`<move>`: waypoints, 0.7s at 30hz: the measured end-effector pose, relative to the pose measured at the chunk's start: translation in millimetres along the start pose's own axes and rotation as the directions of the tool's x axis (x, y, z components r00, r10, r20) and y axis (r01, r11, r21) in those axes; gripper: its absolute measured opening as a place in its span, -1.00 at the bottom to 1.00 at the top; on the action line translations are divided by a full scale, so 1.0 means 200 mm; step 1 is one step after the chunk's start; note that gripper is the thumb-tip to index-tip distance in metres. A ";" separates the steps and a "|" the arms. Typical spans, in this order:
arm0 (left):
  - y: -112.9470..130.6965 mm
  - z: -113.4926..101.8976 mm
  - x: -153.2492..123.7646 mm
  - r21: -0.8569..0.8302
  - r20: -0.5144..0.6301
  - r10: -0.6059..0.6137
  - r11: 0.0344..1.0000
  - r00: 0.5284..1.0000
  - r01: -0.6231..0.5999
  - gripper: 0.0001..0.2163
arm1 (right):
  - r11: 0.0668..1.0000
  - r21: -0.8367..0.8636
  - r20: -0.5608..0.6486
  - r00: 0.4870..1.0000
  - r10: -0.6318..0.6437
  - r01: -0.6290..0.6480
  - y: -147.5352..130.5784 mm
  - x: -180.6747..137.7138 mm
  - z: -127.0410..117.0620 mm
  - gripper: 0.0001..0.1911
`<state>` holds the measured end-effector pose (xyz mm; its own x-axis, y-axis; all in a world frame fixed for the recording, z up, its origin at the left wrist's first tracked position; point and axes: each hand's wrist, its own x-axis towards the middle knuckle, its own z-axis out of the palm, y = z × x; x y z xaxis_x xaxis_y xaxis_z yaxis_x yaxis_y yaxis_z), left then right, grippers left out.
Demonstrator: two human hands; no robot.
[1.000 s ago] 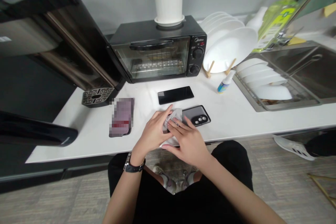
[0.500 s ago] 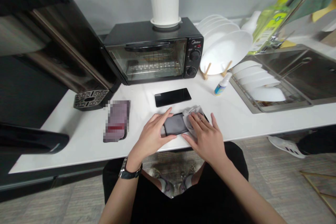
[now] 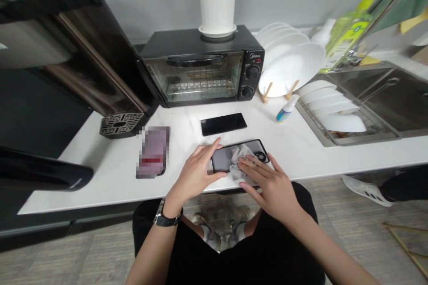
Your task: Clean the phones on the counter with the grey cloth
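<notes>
A grey phone (image 3: 221,158) with a black rim lies camera side up near the counter's front edge, its round black camera ring showing at the right end. My left hand (image 3: 196,170) grips its left end, fingers at the far edge and thumb at the near edge. A crumpled light grey cloth (image 3: 236,160) rests on the phone's middle and overhangs the near edge. My right hand (image 3: 272,182) presses the cloth onto the phone with bunched fingers, partly hiding both. Just beyond, a second, black phone (image 3: 224,124) lies flat. A small spray bottle (image 3: 286,109) stands to the right.
A partly pixelated purple phone-like thing (image 3: 154,149) lies left, before a black drinks machine (image 3: 122,124). Behind are a toaster oven (image 3: 203,78) and racked white plates (image 3: 290,71). The sink (image 3: 371,141) holding dishes is right. Another person's shoe (image 3: 366,190) shows on the floor.
My right hand and the cloth have moved toward me and off the camera end, which is now uncovered. My left hand keeps its hold. The whole view has shifted slightly.
</notes>
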<state>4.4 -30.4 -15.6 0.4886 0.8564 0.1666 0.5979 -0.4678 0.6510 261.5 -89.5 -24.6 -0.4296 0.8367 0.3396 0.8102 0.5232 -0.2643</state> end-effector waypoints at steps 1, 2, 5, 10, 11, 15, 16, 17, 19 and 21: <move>0.00 0.00 0.00 0.000 -0.003 -0.001 1.000 1.000 0.001 -0.05 | 0.999 -0.046 -0.013 1.000 0.020 -0.020 0.04 -0.02 -0.02 -0.53; 0.01 0.00 0.00 -0.001 -0.003 -0.004 1.000 1.000 0.004 -0.05 | 0.995 -0.088 -0.028 0.999 0.036 -0.039 0.07 -0.04 -0.02 -0.52; 0.02 0.00 0.01 -0.010 0.000 -0.012 1.000 1.000 0.012 -0.06 | 0.984 -0.163 -0.072 0.995 0.065 -0.076 0.11 -0.03 -0.01 -0.45; 0.01 0.00 0.02 -0.016 -0.002 -0.014 1.000 1.000 0.014 -0.04 | 0.979 -0.134 -0.152 0.979 0.133 -0.154 -0.03 0.14 0.12 -0.37; 0.01 0.00 0.02 -0.014 -0.005 -0.019 1.000 1.000 0.019 -0.05 | 0.984 -0.111 -0.148 0.981 0.125 -0.142 -0.07 0.18 0.14 -0.39; -0.02 0.00 0.02 0.007 -0.006 -0.072 0.997 0.997 0.072 -0.14 | 0.999 0.034 -0.059 0.998 -0.022 0.024 -0.23 0.26 0.19 -0.48; -0.02 0.00 0.02 0.015 -0.002 -0.082 0.997 0.997 0.082 -0.15 | 0.996 0.074 -0.037 0.998 -0.053 0.055 -0.25 0.26 0.19 -0.49; -0.02 0.00 0.01 0.023 0.002 -0.085 0.996 0.996 0.085 -0.14 | 0.991 0.107 -0.020 0.997 -0.072 0.074 -0.25 0.25 0.18 -0.51; -0.02 0.00 0.01 0.028 0.011 -0.068 0.997 0.998 0.068 -0.10 | 0.985 0.149 0.008 0.996 -0.090 0.088 -0.23 0.20 0.14 -0.54; 0.00 0.00 0.00 0.021 0.013 -0.037 0.999 0.999 0.037 -0.05 | 0.985 0.152 0.024 0.996 -0.089 0.084 -0.18 0.14 0.09 -0.58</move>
<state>4.2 -29.5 -15.5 0.4742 0.8704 0.1326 0.6290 -0.4403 0.6407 212.3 -82.5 -22.1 -0.5093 0.7907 0.3397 0.7010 0.6101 -0.3692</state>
